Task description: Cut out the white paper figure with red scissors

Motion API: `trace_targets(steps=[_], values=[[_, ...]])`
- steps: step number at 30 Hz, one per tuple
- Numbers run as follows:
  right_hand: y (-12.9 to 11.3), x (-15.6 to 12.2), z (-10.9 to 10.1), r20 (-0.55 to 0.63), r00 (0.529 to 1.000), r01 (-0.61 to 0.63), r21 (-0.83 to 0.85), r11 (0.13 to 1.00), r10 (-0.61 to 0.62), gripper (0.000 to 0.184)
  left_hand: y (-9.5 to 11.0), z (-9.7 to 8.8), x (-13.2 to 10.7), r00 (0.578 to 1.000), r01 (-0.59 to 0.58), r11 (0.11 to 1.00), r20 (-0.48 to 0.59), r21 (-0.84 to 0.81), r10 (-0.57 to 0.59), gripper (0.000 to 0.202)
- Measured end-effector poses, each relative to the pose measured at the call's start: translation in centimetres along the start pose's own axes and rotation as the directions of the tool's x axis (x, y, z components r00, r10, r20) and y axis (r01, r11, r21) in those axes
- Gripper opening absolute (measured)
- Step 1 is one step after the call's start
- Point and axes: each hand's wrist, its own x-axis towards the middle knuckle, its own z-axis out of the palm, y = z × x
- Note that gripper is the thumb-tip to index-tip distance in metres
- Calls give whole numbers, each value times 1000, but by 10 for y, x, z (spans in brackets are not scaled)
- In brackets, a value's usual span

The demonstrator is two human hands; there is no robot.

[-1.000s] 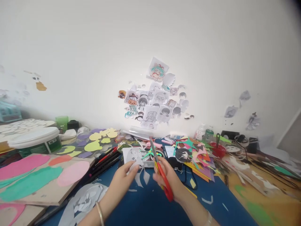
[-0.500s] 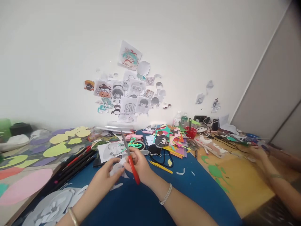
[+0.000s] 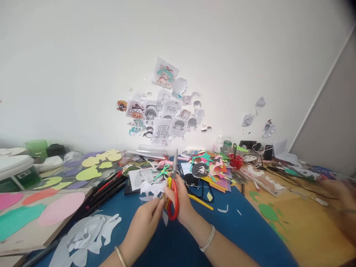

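Note:
In my right hand (image 3: 180, 200) are red-handled scissors (image 3: 174, 202), blades pointing up and away from me. A narrow yellow piece (image 3: 169, 182) shows beside their handle; whether it belongs to the scissors I cannot tell. My left hand (image 3: 148, 215) is closed in a pinch at the lower edge of a white paper cut-out (image 3: 151, 190) with holes in it. The fingertips of both hands nearly meet there. A small white paper strip (image 3: 165, 218) hangs below them. Behind lie green-handled scissors (image 3: 162, 172) and a printed sheet (image 3: 137, 178).
White paper scraps (image 3: 86, 237) lie on the blue mat (image 3: 222, 237) at left, near a board (image 3: 44, 237) with coloured shapes. Coloured paper (image 3: 217, 167) is piled behind my right hand. A yellow tool (image 3: 201, 202) rests nearby. Another person's blurred arm (image 3: 340, 196) is at far right.
My view has turned left, so the scene sits further right. The scissors have swung more upright, and the white paper now spreads out to their left. The other person's arm has moved partly out of view.

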Motion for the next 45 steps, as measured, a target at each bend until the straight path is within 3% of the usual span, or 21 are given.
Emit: trace_targets(steps=[5,12,16,22,26,28,32,35,37,42,45], values=[[3,-4,1,7,1000,-15,-57,998,16,39,-1,-10,4,993,75,995,-85,-71,-81,40],[14,-1,1,-5,999,-42,-89,995,42,52,-7,-12,7,983,136,960,-86,-243,-161,41],[17,2,3,-22,1000,-16,-144,989,13,51,-12,-13,8,980,137,984,-128,-116,-152,39],[26,7,-2,3,997,78,-270,960,-80,47,-17,-16,10,984,24,977,-176,213,14,34],[30,8,-8,60,984,175,-392,903,-165,46,-22,-17,12,962,-120,901,-177,417,210,33],[29,7,-9,108,970,242,-465,852,-216,45,-26,-17,12,915,-207,822,-192,530,354,32],[21,3,-8,153,948,316,-582,749,-280,43,-32,-19,15,764,-343,604,-161,719,625,29],[18,2,-7,184,927,362,-672,646,-327,45,-33,-21,16,677,-409,490,-104,770,728,25],[17,2,-7,215,910,396,-710,582,-355,45,-32,-20,16,648,-430,467,-95,773,755,23],[23,2,-8,182,910,381,-723,576,-373,45,-34,-15,15,675,-432,554,-153,711,722,22],[26,1,-8,150,917,360,-710,605,-370,43,-34,-12,12,718,-447,636,-172,629,675,23]])
